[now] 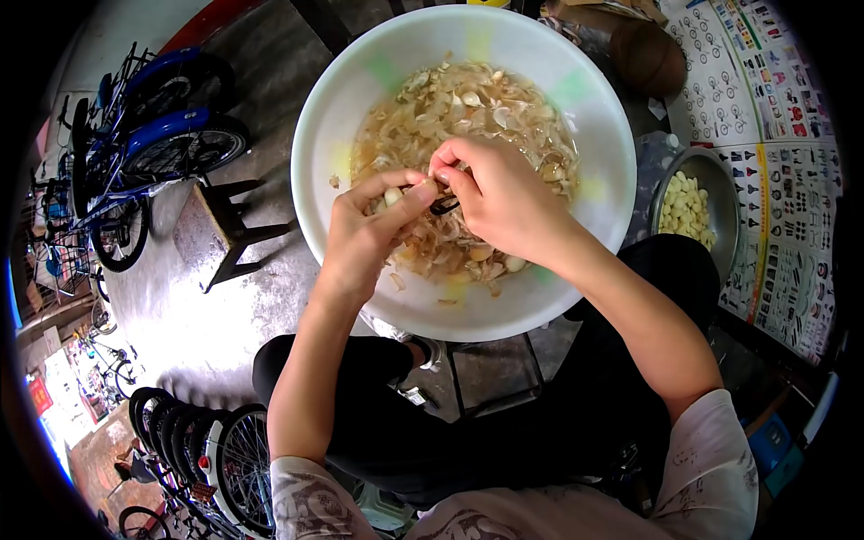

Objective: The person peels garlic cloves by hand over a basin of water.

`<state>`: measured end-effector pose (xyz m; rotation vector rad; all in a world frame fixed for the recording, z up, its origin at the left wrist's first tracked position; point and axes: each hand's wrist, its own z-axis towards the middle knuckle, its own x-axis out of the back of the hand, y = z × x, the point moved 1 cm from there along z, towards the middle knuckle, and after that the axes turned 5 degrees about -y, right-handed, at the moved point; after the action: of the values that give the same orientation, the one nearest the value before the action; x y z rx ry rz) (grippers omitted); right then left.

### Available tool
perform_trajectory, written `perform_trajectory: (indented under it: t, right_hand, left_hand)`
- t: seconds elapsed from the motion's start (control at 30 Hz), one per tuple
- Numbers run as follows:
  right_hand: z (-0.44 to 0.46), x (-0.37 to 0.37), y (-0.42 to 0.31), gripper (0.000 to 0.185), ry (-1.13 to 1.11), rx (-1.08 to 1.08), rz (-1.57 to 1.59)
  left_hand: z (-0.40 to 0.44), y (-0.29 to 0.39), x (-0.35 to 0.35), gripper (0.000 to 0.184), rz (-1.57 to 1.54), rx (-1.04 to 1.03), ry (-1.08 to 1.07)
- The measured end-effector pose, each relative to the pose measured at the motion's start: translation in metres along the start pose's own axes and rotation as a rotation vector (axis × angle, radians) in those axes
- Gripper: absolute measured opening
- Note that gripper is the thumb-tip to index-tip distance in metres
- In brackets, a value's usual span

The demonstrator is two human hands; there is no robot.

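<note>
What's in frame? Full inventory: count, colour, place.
White round plastic basin: one, white, upper centre
Papery garlic skins in liquid: many, tan, inside basin
Round metal bowl: one, silver-grey, right of basin
Peeled garlic cloves: many, cream, inside metal bowl
Square wooden stool: one, brown, left of basin
Blue-fendered bicycles: at least two, blue and black, upper left
Black-tyred spoked wheels: several, black, lower left
Printed paper sheets: at least two, white and multicoloured, right edge
Pale garlic clove: one, cream, at left hand
Small dark item, unclear: one, black, over basin
Black trouser legs: two, black, below basin
Patterned shirt: one, pale, bottom
Left hand: one, bare, over basin
Right hand: one, bare, over basin
</note>
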<state>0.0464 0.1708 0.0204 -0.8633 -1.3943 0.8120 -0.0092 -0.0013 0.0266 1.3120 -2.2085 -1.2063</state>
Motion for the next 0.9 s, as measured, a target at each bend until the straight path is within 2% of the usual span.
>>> perform_trajectory:
  t: [0.1, 0.17, 0.2, 0.3, 0.4, 0.47, 0.5, 0.57, 0.6, 0.67, 0.8, 0.87, 0.9]
  right_hand:
    - [0.002, 0.001, -0.002, 0.011, -0.059, -0.068, 0.162]
    - [0.002, 0.002, -0.007, 0.013, -0.129, -0.218, 0.287]
    - [0.002, 0.002, -0.009, 0.013, -0.132, -0.216, 0.287]
    - [0.0, 0.004, -0.01, 0.013, -0.129, -0.191, 0.184]
    - [-0.004, -0.003, -0.003, 0.01, -0.126, -0.075, 0.095]
    - [-0.006, -0.009, 0.009, 0.01, -0.089, 0.132, -0.215]
    - [-0.004, -0.004, 0.005, 0.01, -0.087, 0.132, -0.216]
    - [0.001, 0.009, -0.005, 0.011, -0.213, -0.052, -0.248]
    - [0.002, 0.012, -0.005, 0.011, -0.212, -0.052, -0.249]
    - [0.004, 0.019, -0.004, 0.008, 0.01, 0.047, -0.229]
    - [0.003, 0.017, -0.002, 0.01, 0.103, 0.123, -0.23]
    - [0.004, 0.013, 0.0, 0.011, 0.056, 0.07, -0.126]
    - [0.005, 0.015, -0.003, 0.011, 0.058, 0.068, -0.126]
  left_hand:
    - [0.0, -0.002, -0.007, 0.03, -0.036, -0.054, 0.014]
    - [0.0, 0.001, -0.015, 0.034, -0.103, -0.126, 0.229]
    - [0.0, 0.0, -0.015, 0.034, -0.104, -0.127, 0.233]
    - [0.002, -0.003, -0.012, 0.036, -0.113, -0.172, 0.241]
    - [0.004, -0.009, -0.001, 0.036, -0.21, -0.196, 0.203]
    - [0.01, -0.015, 0.004, 0.039, -0.373, -0.135, 0.108]
    - [0.011, -0.015, 0.001, 0.039, -0.373, -0.136, 0.107]
    - [0.011, -0.015, -0.007, 0.04, -0.397, -0.117, 0.087]
    - [0.011, -0.014, -0.007, 0.04, -0.397, -0.118, 0.085]
    - [0.011, -0.014, -0.007, 0.041, -0.37, -0.123, 0.055]
    - [0.011, -0.017, -0.011, 0.041, -0.387, -0.107, 0.01]
    - [0.007, -0.02, -0.013, 0.037, -0.154, -0.127, 0.058]
    - [0.007, -0.021, -0.015, 0.037, -0.153, -0.127, 0.056]
